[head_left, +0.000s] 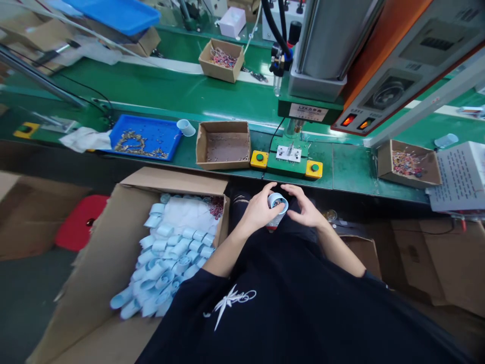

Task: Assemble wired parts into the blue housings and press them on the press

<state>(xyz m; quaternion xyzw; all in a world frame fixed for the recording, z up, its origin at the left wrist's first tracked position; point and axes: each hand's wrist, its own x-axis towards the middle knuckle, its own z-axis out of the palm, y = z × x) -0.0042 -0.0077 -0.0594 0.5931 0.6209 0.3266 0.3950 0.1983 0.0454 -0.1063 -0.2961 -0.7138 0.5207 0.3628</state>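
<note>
One light-blue cup (278,196) is in front of the person's body, at the centre of the clock. The left hand (261,210) holds it, with the thumb over the rim. The right hand (305,208) is at 3 o'clock, just beside the cup, its fingers curved and spread wide; whether it touches, one cannot tell. At 12 o'clock stands a green press base (288,167) between two yellow button boxes (259,160). At 8 o'clock a large carton (87,273) contains many similar cups (182,246). Toward 10 o'clock, a blue tray (162,132) carries small metal parts (131,141).
</note>
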